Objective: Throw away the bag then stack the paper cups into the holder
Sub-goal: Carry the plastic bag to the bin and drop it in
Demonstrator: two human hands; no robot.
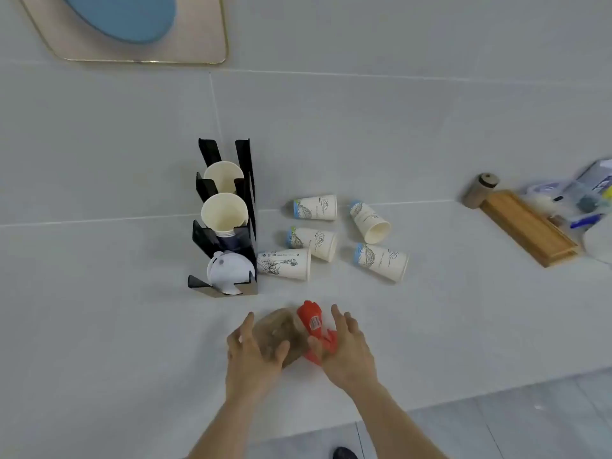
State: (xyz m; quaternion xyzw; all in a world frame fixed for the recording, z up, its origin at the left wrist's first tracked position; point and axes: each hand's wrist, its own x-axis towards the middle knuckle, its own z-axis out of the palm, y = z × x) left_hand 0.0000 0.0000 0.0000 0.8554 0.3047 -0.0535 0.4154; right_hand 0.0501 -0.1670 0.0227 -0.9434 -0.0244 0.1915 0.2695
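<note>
Fingers (pixel 246 329) of my left hand (pixel 251 356) curl around the clear, crumpled end of the bag (pixel 281 336), while those of my right hand (pixel 347 352) pinch its red printed end: both hands are closed on it, gathering it into one bundle near the front edge so it can go out in a single carry. No bin is in view, so I cannot say where it is headed.

The pale worktop (pixel 430 309) carries everything else. Against the wall at far right, well apart from the job, lies a wooden tray (pixel 530 230) with a small cylindrical container (pixel 480 190) beside it and a blurred heap of items I cannot identify.

The black holder (pixel 225 223) stands upright left of centre, its slots running away from me. The two farther slots already hold cups mouth-up, with space above them for more; the nearest slot holds what look like white lids (pixel 228 271).

Five paper cups (pixel 314 208) lie on their sides just right of the holder, loosely clustered, the nearest one touching or almost touching its base. My read: they lie close to the slots so stacking is a short reach once the bag is gone. That first step is not yet done.
</note>
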